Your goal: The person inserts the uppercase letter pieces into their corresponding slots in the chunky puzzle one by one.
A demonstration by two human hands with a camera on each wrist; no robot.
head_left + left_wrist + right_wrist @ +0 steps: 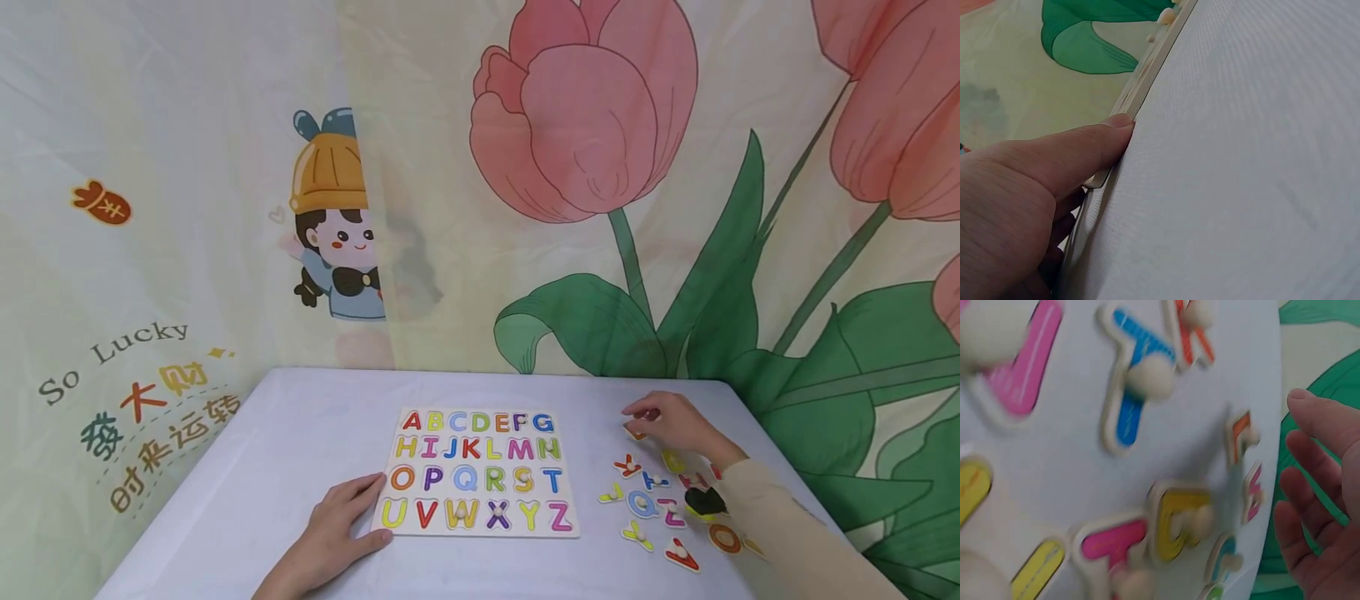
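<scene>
Wooden alphabet board [477, 472] sat mid-desk [300, 433], left hand [330, 537] flat, loose grip, pinning its corner so it wouldn't slide. Right hand [671, 425] reached the loose letters [660, 508] beside it; couldn't tell its grip.

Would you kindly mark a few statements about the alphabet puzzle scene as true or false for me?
1. The left hand rests at the lower left corner of the alphabet puzzle board. True.
2. The loose letter pieces lie to the left of the board. False: they lie to its right, near the right hand.
3. The right hand is at the far end of the loose pieces, over an orange piece. True.
4. The board stands upright against the curtain. False: it lies flat on the white table.
5. The left hand holds a letter piece in the air. False: it rests on the table, thumb against the board's edge.
</scene>
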